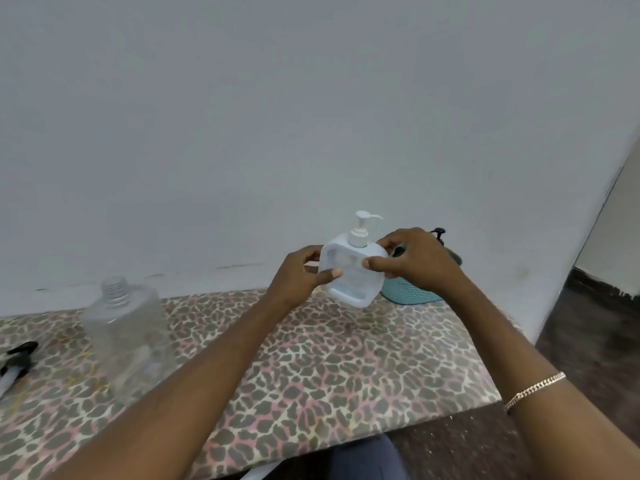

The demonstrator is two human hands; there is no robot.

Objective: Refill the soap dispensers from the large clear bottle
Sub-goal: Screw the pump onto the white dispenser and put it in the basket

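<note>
**Both hands hold the soap dispenser over the table**

The left hand (298,275) and right hand (415,261) grasp the white soap dispenser (349,271) by its sides, thumbs on its near face. It is held above the far side of the leopard-print table (346,368). The large clear bottle (128,337) stands uncapped at the left. A teal basket (408,294) sits behind the right hand.

- A table (346,368) covered in a leopard-print cloth stands against a pale wall, its near edge running across the lower part of the view.
- A large clear bottle (130,337) stands upright on the left part, its threaded neck uncapped.
- A black pump head (19,358) with a white tube lies flat at the far left edge, apart from the bottle.
- A teal basket (412,294) sits at the back right, near the wall.
</note>
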